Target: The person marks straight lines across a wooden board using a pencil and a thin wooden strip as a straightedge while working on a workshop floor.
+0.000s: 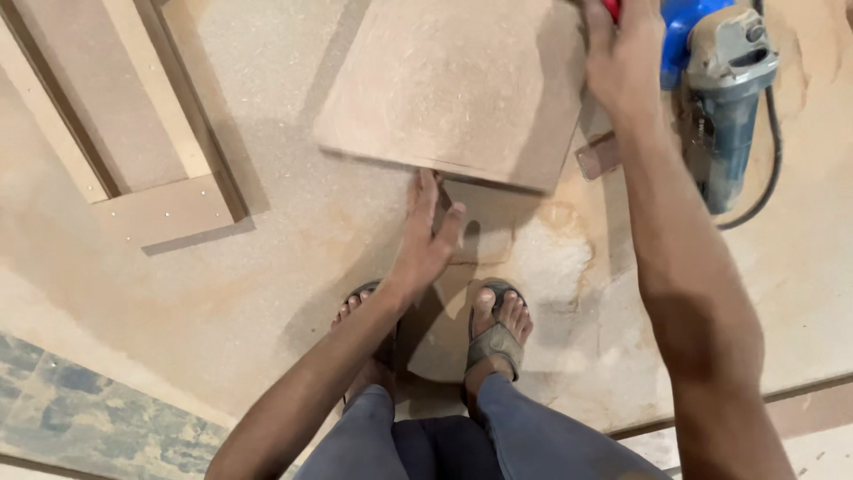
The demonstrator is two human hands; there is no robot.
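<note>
L hand (426, 236) is pressing flat, fingers open, on floor at near edge of dusty wood board (458, 84), holding nothing. R hand (622, 58) is reaching past board's right edge beside blue angle grinder (724, 98); can't tell R grip, fingertips cut off.

Warm, fairly dim light fell from overhead, casting soft shadows beneath the raised board (458, 89) and the arms, while the picture looked slightly soft, with wide-angle stretching toward its edges.

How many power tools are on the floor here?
1. A blue and grey angle grinder lies at the top right, just beside the right hand. Others may lie out of frame.
</note>
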